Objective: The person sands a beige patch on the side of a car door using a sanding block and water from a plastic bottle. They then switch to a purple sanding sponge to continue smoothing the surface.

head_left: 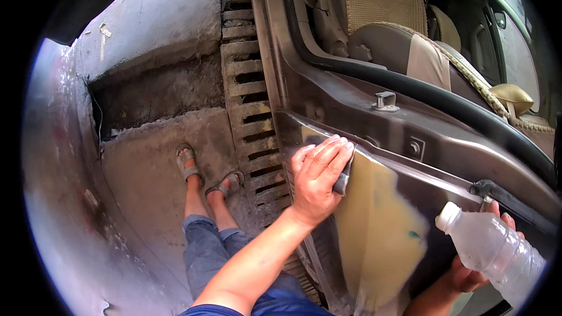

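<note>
My left hand (318,178) presses a folded piece of dark grey sandpaper (343,181) flat against the upper edge of a car body panel. Below and beside it spreads a smooth yellowish filler patch (383,216) with a small green spot near its right side. My right hand (463,276) is wrapped around a clear plastic bottle (492,248), which tilts with its white cap toward the upper left. The bottle hides part of the fingers and some of the panel behind it.
Above the panel is the open door frame with a metal striker (386,102) and black rubber seal (445,96). Beyond it stands a covered car seat (386,0). Left of the car run a slotted drain grate (249,76) and a concrete ledge (158,17). My sandalled feet are on the floor.
</note>
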Demonstrator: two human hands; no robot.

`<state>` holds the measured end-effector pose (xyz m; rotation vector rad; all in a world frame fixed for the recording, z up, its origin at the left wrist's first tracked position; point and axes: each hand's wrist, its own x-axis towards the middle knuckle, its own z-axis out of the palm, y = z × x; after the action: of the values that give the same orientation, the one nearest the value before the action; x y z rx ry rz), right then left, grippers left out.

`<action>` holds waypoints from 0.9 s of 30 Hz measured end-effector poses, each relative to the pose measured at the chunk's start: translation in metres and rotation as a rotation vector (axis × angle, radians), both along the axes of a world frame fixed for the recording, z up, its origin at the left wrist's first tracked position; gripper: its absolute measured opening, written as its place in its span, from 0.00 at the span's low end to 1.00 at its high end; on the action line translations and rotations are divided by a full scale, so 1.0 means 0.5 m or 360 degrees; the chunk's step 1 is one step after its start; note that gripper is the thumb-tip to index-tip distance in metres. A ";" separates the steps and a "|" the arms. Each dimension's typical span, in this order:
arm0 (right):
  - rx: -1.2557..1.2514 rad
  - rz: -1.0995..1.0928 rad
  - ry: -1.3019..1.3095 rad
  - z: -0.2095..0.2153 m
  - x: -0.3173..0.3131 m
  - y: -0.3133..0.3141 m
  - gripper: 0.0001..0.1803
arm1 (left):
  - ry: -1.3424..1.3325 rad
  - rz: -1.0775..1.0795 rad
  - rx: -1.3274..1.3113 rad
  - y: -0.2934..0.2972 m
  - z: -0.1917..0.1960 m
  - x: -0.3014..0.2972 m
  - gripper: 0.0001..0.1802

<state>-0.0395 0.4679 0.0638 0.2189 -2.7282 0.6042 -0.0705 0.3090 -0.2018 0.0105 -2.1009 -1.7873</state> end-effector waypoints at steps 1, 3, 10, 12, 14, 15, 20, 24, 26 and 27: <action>0.0016 -0.0018 0.0025 0.001 0.002 0.002 0.51 | -0.0034 0.0011 -0.0026 0.000 -0.020 -0.005 0.24; 0.0044 -0.0040 0.0094 0.008 0.012 0.013 0.52 | -0.0131 0.0009 -0.0056 -0.002 -0.094 -0.011 0.24; 0.0188 -0.0036 0.0117 0.010 0.000 -0.006 0.50 | -0.0210 -0.0016 0.0003 0.005 -0.262 -0.005 0.28; 0.0951 0.0110 0.0190 0.020 -0.004 0.004 0.37 | -0.0153 0.0003 0.0065 0.014 -0.186 -0.005 0.28; 0.2360 -0.0002 0.0246 0.054 0.001 -0.002 0.26 | -0.0083 -0.0086 0.0065 0.000 -0.094 -0.008 0.26; 0.2865 -0.0053 0.0302 0.059 0.002 0.002 0.23 | -0.0030 -0.0031 0.0121 0.007 -0.090 -0.006 0.24; 0.2514 -0.0674 0.0665 -0.015 -0.012 0.031 0.19 | -0.0153 -0.0129 -0.0104 0.004 -0.236 -0.003 0.30; 0.2857 0.0116 0.0982 0.005 -0.079 0.008 0.17 | -0.0299 -0.0117 -0.0059 0.008 -0.306 0.002 0.31; 0.3203 0.0363 0.0913 0.015 -0.087 -0.005 0.16 | -0.0253 -0.0104 -0.0053 0.004 -0.267 -0.007 0.31; 0.3268 0.0136 0.0723 0.012 -0.057 -0.015 0.16 | -0.0229 -0.0135 -0.0050 0.002 -0.220 -0.002 0.31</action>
<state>-0.0682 0.4602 0.0696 0.7155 -1.7450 -2.0125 -0.0716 0.3102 -0.3120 0.0441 -2.2608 -1.8521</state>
